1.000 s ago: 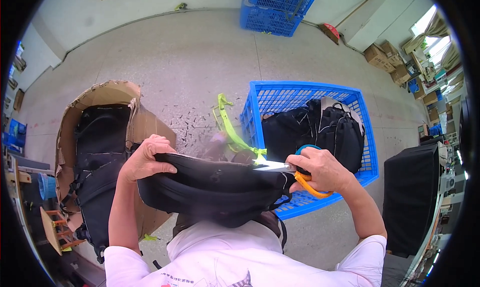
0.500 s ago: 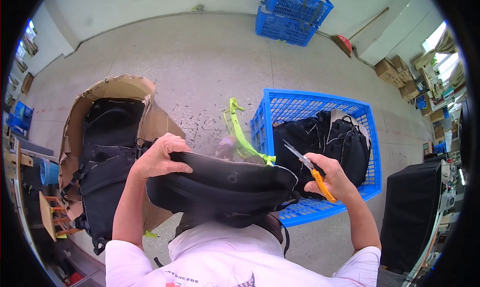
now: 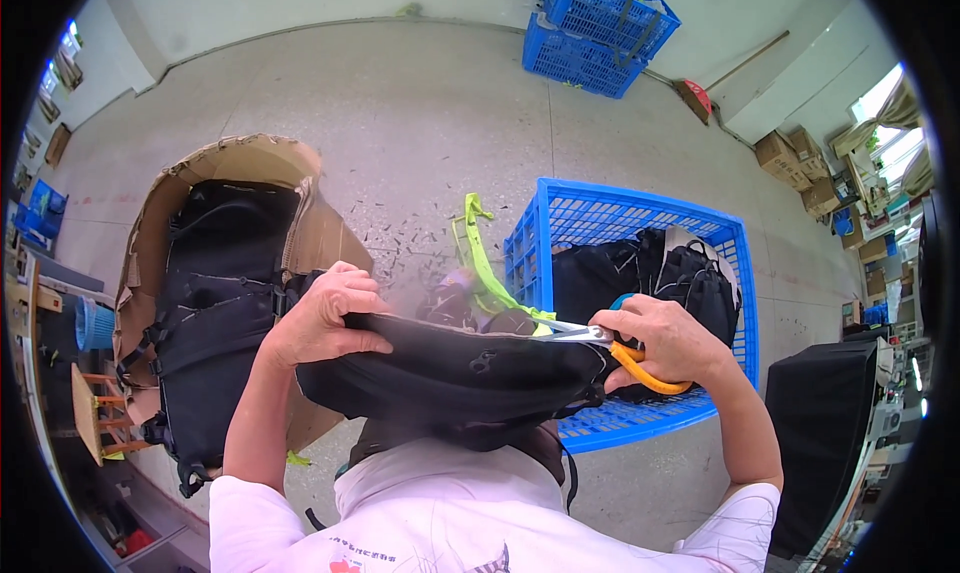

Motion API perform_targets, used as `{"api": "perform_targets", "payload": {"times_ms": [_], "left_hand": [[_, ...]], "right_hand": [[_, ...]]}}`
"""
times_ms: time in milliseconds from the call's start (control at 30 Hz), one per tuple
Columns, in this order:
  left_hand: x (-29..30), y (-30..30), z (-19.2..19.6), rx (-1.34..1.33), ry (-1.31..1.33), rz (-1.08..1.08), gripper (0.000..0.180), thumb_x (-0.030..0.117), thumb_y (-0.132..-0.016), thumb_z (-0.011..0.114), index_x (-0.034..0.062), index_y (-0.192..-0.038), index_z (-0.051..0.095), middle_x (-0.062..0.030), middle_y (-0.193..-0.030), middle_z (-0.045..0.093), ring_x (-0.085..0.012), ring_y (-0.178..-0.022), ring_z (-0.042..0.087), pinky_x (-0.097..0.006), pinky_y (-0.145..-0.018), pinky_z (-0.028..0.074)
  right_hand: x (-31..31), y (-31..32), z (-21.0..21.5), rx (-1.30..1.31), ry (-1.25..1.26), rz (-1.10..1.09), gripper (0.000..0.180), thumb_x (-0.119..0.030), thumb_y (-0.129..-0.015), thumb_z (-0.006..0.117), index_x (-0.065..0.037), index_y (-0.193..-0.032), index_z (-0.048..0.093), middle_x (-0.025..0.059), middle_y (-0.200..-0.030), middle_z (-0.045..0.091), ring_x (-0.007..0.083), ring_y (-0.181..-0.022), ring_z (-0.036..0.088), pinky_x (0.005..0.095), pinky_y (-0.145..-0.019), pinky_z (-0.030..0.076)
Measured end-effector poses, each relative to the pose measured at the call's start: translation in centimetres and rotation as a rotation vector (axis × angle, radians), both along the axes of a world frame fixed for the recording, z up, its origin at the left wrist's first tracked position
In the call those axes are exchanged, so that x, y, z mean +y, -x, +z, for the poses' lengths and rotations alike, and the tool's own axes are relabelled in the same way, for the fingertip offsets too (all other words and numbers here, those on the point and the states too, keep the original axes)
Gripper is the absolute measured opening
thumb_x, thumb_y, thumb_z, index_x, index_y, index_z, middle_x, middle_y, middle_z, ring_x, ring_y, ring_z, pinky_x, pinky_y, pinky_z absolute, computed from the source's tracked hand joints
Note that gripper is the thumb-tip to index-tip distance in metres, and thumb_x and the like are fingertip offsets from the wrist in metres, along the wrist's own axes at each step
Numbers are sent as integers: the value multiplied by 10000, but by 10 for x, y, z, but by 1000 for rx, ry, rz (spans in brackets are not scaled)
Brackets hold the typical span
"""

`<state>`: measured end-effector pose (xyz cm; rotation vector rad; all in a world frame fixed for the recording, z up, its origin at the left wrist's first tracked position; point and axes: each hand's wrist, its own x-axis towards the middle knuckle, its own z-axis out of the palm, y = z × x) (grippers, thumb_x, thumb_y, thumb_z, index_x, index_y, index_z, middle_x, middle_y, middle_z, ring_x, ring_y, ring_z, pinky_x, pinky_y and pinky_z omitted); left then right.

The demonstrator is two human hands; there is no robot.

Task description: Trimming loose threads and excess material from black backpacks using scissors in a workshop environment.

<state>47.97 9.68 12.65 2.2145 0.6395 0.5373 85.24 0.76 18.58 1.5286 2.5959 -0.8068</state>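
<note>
Black fabric piece hangs before the torso, its top edge pinched by the left hand; the right hand, elbow bent outward, grips orange-handled scissors, blades seemingly at that edge.

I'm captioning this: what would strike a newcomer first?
Probably the large blue lattice plastic crate of black fabric bags, right of centre. At centre, the left hand holds a black fabric piece, and the right hand holds orange-handled metal scissors near its far edge.
</note>
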Motion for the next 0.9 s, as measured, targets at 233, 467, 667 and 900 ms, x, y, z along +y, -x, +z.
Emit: {"api": "perform_targets", "payload": {"times_ms": [233, 467, 667, 900], "left_hand": [[-2, 9, -2, -10, -8, 0, 268, 200, -589, 792, 107, -803, 661, -3, -640, 496, -184, -683, 484, -311, -739, 329], [-5, 9, -2, -18, 7, 14, 267, 199, -587, 793, 107, -800, 660, -4, -641, 499, -186, -677, 490, -313, -737, 329], [-3, 9, -5, -5, 18, 15, 259, 197, -591, 792, 97, -783, 649, -10, -637, 495, -191, -678, 490, -313, -735, 329], [-4, 9, -8, 21, 11, 43, 259, 200, -597, 791, 92, -782, 645, -18, -633, 486, -195, -678, 492, -313, -736, 331]], "right_hand": [[4, 8, 4, 20, -68, 72, 565, -448, -586, 787, -116, -1000, 596, 67, -784, 563, 223, -733, 537, 319, -578, 444], [4, 8, 2, 11, -94, 149, 540, -502, -689, 712, -107, -1036, 586, 65, -720, 552, 213, -701, 556, 315, -571, 457], [1, 10, 6, 11, -137, 178, 470, -471, -701, 716, -109, -964, 575, 51, -699, 542, 210, -681, 555, 320, -548, 445], [-3, 12, 4, -18, -214, 177, 436, -449, -713, 709, -109, -947, 568, 54, -673, 528, 207, -648, 551, 314, -530, 433]]}}
